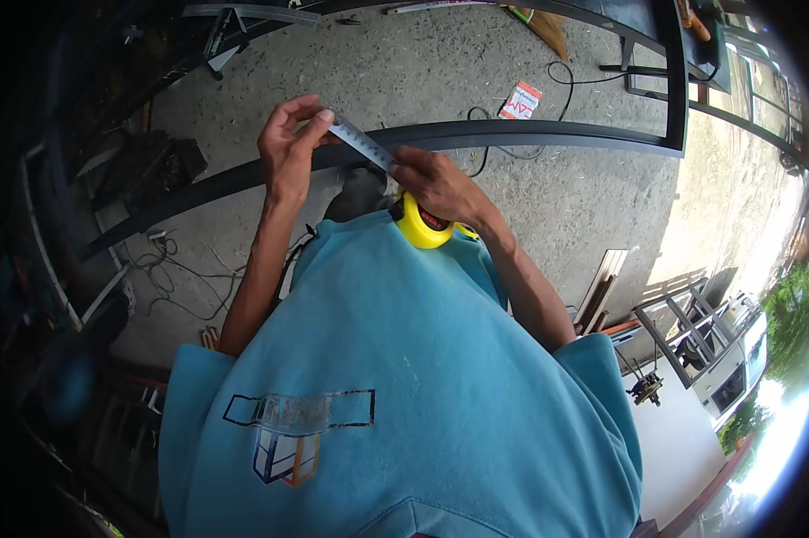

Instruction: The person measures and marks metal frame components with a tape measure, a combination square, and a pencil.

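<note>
Looking straight down the person's chest, a blue shirt fills the lower half of the view, and both bare hands are up in front of it. The right hand has its grip clenched around a yellow tape measure; the case sits under the palm, pressed close to the shirt's collar. From that case the grey blade runs up and to the left, out in the open between the two hands. At its far end is the left hand, whose grip pinches the blade's tip between thumb and fingertips, wrist bent and fingers curled over. The blade is drawn only a short way, slanting across the gap, and both hands are clamped on it, nothing released.

Right behind the hands, a long dark metal bar sweeps across the concrete floor and joins an upright piece of the same frame at the right. The tape measure is held above this bar; whether the blade touches it cannot be told. Farther off on the floor lies a red and white packet, with a black cable looping just beside it. Over to the left, a tangle of pale wires spreads on the floor, well apart from the hands.
</note>
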A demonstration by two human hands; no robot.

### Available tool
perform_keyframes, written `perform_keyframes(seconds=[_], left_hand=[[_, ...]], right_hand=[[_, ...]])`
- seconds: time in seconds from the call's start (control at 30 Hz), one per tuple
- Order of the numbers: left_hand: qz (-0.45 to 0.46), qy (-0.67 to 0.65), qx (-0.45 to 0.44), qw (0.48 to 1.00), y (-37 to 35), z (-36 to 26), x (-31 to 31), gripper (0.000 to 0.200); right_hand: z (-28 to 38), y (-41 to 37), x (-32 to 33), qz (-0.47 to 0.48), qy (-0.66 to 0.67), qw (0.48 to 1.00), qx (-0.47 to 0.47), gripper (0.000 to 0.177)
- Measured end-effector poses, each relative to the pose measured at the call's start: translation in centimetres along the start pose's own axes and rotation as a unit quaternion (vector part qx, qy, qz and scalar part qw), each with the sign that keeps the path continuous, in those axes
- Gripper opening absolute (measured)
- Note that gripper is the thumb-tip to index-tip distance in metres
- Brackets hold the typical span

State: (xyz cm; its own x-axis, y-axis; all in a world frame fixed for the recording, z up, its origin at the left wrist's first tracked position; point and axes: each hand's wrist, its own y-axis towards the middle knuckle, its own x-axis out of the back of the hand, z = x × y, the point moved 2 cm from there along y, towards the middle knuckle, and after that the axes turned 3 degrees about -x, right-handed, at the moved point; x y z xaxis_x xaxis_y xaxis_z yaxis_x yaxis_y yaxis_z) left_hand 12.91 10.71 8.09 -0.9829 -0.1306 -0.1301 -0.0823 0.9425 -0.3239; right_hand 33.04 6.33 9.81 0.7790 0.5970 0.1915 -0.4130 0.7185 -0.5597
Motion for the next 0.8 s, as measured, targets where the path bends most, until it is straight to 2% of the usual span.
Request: perform_keyframes(seconds=[0.03,0.07,0.1,0.2,0.27,0.3,0.37,0.4,0.43,0.47,0.5,0.57,0.6,0.67,0.7,0.73,0.77,0.8], left_hand=[[0.046,0.029,-0.022,0.998,0.3,0.3,-1.9,0.030],[0.091,0.058,-0.044,0.993,0.4,0.6,-3.2,0.030],[0.095,0.039,-0.040,0.994,0.4,0.4,-3.8,0.028],[0.133,0.046,-0.066,0.988,1.4,0.1,-2.9,0.030],[0.199,0.075,-0.026,0.977,0.7,0.6,-2.6,0.033],[0.197,0.074,-0.029,0.977,0.3,0.8,-2.4,0.033],[0.241,0.082,0.041,0.966,-0.2,1.4,-2.4,0.043],[0.225,0.063,0.056,0.971,-1.3,1.2,-2.9,0.054],[0.223,0.063,0.049,0.971,-2.4,1.1,-3.8,0.054],[0.211,-0.104,0.148,0.961,-3.5,1.4,-4.9,0.058],[0.193,-0.265,0.245,0.913,-4.0,1.9,-5.5,0.062],[0.239,-0.254,0.260,0.900,-2.9,2.1,-5.8,0.062],[0.314,-0.153,0.246,0.904,-2.3,0.9,-6.3,0.061],[0.415,0.071,0.203,0.884,-1.4,-0.8,-7.0,0.058],[0.461,0.193,0.180,0.848,0.2,0.7,-6.0,0.049],[0.482,0.254,0.168,0.822,0.3,0.3,-5.8,0.043],[0.499,0.315,0.152,0.793,0.7,-0.4,-5.7,0.037],[0.479,0.333,0.149,0.799,1.1,-0.6,-5.2,0.031]], right_hand=[[1.5,0.7,-0.9,-0.080,0.071,0.994,0.010,0.023],[2.0,1.6,-1.4,-0.119,0.142,0.983,-0.012,0.025],[2.2,2.2,-1.6,-0.156,0.213,0.964,-0.034,0.027],[2.4,1.9,-2.3,-0.170,0.208,0.963,-0.029,0.031],[1.9,1.2,-2.6,-0.170,0.225,0.959,-0.021,0.031],[1.6,0.8,-2.6,-0.160,0.239,0.958,-0.013,0.031],[1.3,0.8,-2.7,-0.144,0.245,0.959,-0.014,0.030],[0.8,1.0,-2.8,-0.151,0.314,0.937,0.011,0.029],[0.6,1.1,-2.6,-0.158,0.384,0.909,0.035,0.028],[1.2,0.8,-2.0,-0.179,0.408,0.894,0.044,0.025],[1.8,1.1,-1.4,-0.174,0.444,0.875,0.085,0.020],[2.5,-0.3,1.4,-0.132,0.388,0.912,-0.024,0.015],[1.9,-0.6,2.6,-0.135,0.389,0.911,-0.022,0.015],[-0.1,-1.3,5.5,-0.262,0.509,0.818,0.052,0.012],[-2.4,-2.1,8.3,-0.266,0.569,0.775,0.070,0.012],[-6.0,-2.6,11.8,-0.251,0.599,0.754,0.105,0.019],[-8.0,-4.0,15.2,-0.246,0.613,0.745,0.093,0.030],[-11.0,-4.8,18.5,-0.260,0.585,0.765,0.066,0.044]])
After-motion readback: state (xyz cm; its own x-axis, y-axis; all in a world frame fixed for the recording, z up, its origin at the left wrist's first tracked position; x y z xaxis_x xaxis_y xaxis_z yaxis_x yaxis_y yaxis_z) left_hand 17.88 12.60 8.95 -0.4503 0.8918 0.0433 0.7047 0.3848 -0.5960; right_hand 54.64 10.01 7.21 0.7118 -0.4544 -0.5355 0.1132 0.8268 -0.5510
